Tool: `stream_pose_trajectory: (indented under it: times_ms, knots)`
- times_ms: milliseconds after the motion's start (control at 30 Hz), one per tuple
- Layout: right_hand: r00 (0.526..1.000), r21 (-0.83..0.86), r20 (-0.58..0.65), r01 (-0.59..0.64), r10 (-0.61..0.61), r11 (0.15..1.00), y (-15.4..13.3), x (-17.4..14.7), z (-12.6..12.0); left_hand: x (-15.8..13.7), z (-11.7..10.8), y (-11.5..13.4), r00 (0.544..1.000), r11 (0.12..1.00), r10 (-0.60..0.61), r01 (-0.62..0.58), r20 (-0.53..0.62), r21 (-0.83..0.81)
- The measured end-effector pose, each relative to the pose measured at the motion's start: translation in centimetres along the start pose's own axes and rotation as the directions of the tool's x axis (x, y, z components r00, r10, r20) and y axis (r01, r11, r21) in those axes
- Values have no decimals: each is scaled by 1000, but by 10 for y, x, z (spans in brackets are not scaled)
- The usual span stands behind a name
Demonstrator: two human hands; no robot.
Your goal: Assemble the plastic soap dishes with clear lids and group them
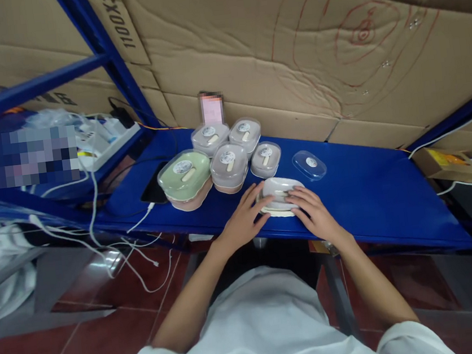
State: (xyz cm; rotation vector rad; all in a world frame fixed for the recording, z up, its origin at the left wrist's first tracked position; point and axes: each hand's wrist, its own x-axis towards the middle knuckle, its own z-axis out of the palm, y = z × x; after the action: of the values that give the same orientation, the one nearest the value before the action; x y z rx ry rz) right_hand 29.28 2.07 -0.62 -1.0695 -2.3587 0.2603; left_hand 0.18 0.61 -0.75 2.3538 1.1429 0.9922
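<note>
A small lunch box (282, 186) with a pale grey lid and an off-white lower rim sits near the front edge of the blue table. My left hand (251, 212) grips its left side, with fingertips reaching over the lid. From the right, my right hand (314, 210) holds it the same way, its fingers bent over the lid. The thumbs rest low along the near side. Fingers cover part of the box. Just beyond, to the right, a loose clear oval cover (309, 165) with a round sticker lies on the table.
Left of my hands stand a green-lidded lunch box (187, 177) and several grey-lidded ones (229, 166). A blurred phone-like screen (212, 108) leans on the cardboard wall (248, 56). White cables (95, 215) hang at the left. An open cardboard box (451, 164) stands right of the blue table (369, 184).
</note>
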Motion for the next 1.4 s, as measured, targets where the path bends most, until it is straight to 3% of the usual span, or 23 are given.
stream_pose_trajectory:
  times_ms: [167, 367, 467, 567, 700, 833, 967, 1100, 1233, 1400]
  knots:
    - [996, 28, 47, 70, -72, 997, -14, 8, 5, 0, 5, -4, 999, 999, 17, -16, -29, 39]
    - [994, -113, 91, 65, -55, 991, -12, 8, -3, 0, 5, -4, 999, 997, 21, -18, -33, 79]
    - [996, -239, -14, -86, 85, 967, 17, 24, -20, 1, 5, -3, 999, 996, 17, -13, -39, 89]
    - [949, -314, -146, -312, 279, 897, 55, 43, -31, 1, 6, -2, 998, 997, 9, -4, -57, 79]
    - [901, -264, -147, -433, 408, 862, 86, 49, -35, -2, 8, -4, 995, 999, -48, 49, -89, 10]
    - [929, 31, -97, -356, 358, 934, 76, 30, -34, -3, 8, -8, 990, 987, -121, 112, -78, -113]
    - [973, 196, 114, -220, 201, 956, 39, 9, -29, -1, 7, -11, 979, 967, -177, 155, -98, -200]
    - [987, 115, 155, -50, 32, 992, 5, 10, -17, 0, 7, -12, 977, 946, -183, 145, -107, -289]
    - [978, 7, 151, 143, -142, 990, -8, 21, -6, 0, 7, -13, 976, 949, -189, 154, -106, -277]
    - [973, -101, 136, 199, -185, 975, -7, 20, 3, 0, 7, -16, 976, 956, -184, 150, -115, -252]
